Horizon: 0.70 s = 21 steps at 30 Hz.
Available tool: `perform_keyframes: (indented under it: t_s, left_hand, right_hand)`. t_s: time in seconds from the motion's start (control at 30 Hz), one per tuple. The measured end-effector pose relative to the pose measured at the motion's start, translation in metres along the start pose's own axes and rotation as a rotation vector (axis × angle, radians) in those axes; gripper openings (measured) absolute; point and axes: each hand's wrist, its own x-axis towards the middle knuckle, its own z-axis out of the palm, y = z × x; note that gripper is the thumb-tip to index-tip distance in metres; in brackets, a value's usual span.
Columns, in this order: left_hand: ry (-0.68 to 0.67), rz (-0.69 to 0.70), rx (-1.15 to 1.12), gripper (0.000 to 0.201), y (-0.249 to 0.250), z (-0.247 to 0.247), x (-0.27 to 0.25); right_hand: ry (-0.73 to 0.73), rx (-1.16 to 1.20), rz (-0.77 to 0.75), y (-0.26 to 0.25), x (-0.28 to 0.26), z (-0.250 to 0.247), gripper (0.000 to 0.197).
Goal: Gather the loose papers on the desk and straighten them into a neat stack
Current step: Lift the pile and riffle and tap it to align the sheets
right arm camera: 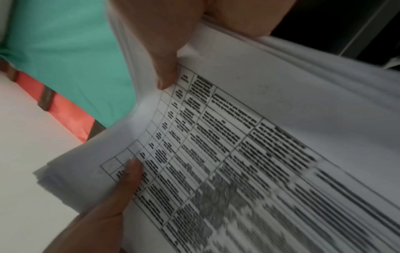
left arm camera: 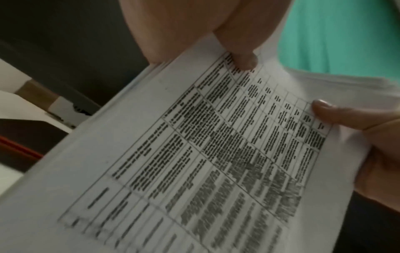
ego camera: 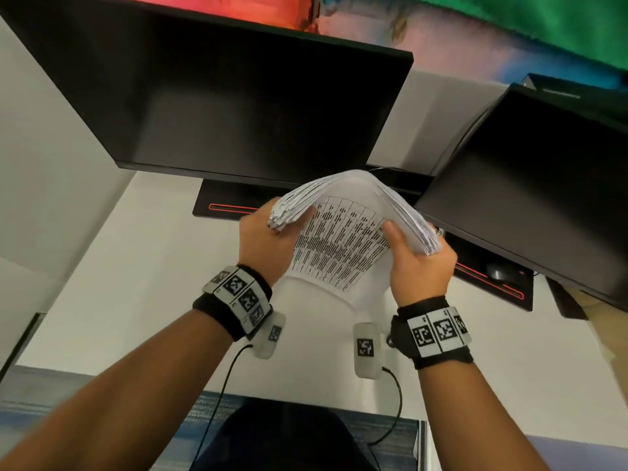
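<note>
Above the white counter point(ego camera: 102, 283), head view: paper stack point(ego camera: 343, 239) held bowed upward between both hands, left hand point(ego camera: 268, 243) clamped on its left edge, right hand point(ego camera: 418, 263) on its right, monitors point(ego camera: 238, 96) behind. Left wrist view: thumb presses printed table. Right wrist view: same. Risk: the bow fans the edges; loosened grip spills sheets.

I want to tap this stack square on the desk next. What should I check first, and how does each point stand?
1. Left hand grips the paper stack: ok.
2. Right hand grips its other side: ok.
3. Sheet edges flush: not ok, fanned by the left hand.
4. Stack flat: not ok, bowed upward.
5. Bare desk below: ok.
6. Every loose sheet gathered: cannot tell.
</note>
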Motion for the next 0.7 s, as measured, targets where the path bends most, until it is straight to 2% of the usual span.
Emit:
perform_keyframes:
  t_s: [0.07, 0.17, 0.23, 0.27, 0.33, 0.4, 0.47, 0.6, 0.7]
  left_hand:
    - [-0.024, -0.036, -0.019, 0.022, -0.004, -0.004, -0.005]
    - [-0.124, -0.128, -0.159, 0.057, -0.026, -0.014, -0.011]
    - [-0.209, -0.198, -0.259, 0.074, -0.035, -0.018, -0.009]
    - [-0.256, -0.225, -0.253, 0.074, -0.036, -0.018, -0.009]
    - [-0.305, -0.235, -0.078, 0.06, -0.04, -0.016, -0.005]
    - [-0.296, -0.231, 0.079, 0.043, -0.04, -0.019, -0.002]
    - [-0.262, -0.164, 0.141, 0.035, -0.034, -0.022, 0.001]
    - [-0.258, -0.007, 0.174, 0.026, 0.007, -0.039, 0.017]
    - [-0.369, 0.278, 0.464, 0.017, 0.04, -0.05, 0.034]
  right_hand:
    - [0.013, 0.016, 0.006, 0.0, -0.008, -0.003, 0.029]
    - [0.019, 0.115, 0.054, 0.008, -0.013, -0.01, 0.063]
    - [0.025, 0.092, 0.046, 0.012, -0.01, -0.01, 0.069]
    - [0.034, 0.078, 0.046, 0.013, -0.009, -0.01, 0.066]
    - [0.047, 0.055, 0.057, 0.012, -0.004, -0.009, 0.048]
    - [0.003, 0.014, 0.045, 0.009, 0.0, -0.009, 0.028]
    - [-0.038, -0.048, 0.01, 0.003, 0.005, -0.011, 0.017]
    - [-0.106, -0.262, -0.018, -0.011, 0.019, -0.021, 0.025]
    - [-0.297, -0.563, -0.064, -0.028, 0.028, -0.014, 0.049]
